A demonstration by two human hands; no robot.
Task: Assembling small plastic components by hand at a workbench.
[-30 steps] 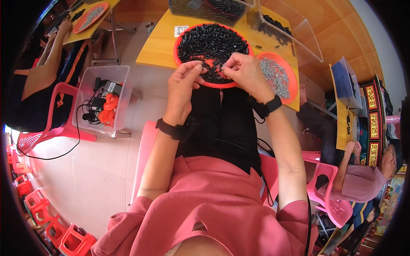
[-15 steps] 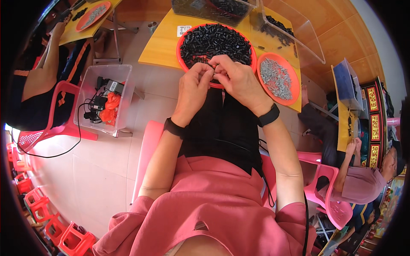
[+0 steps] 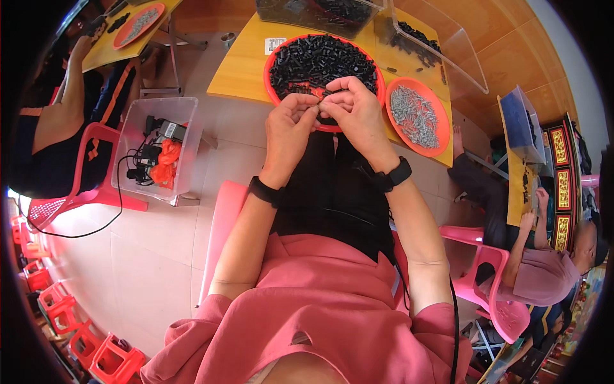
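My left hand (image 3: 291, 131) and my right hand (image 3: 356, 118) meet over the near rim of a round red tray (image 3: 381, 96). Thumb and fingers of each are pinched together, and the fingertips almost touch. Whatever small piece lies between them is too tiny and covered to name. Small black plastic pieces (image 3: 323, 64) fill the tray, with some red bottom showing close to my fingers. Right of it, an orange-red plate (image 3: 439, 121) bears many small grey, screw-like pieces (image 3: 414, 116).
Clear bins (image 3: 307, 16) with black pieces stand at the back of the yellow table (image 3: 240, 70). Left on the floor side is a clear box (image 3: 160, 109) with cables and adapters. People sit at tables on both sides. Red stools (image 3: 118, 361) stand lower left.
My right hand has shifted a little left and turned more upright, its wrist drawing closer in. My left hand stays nearly in place, still pinching.
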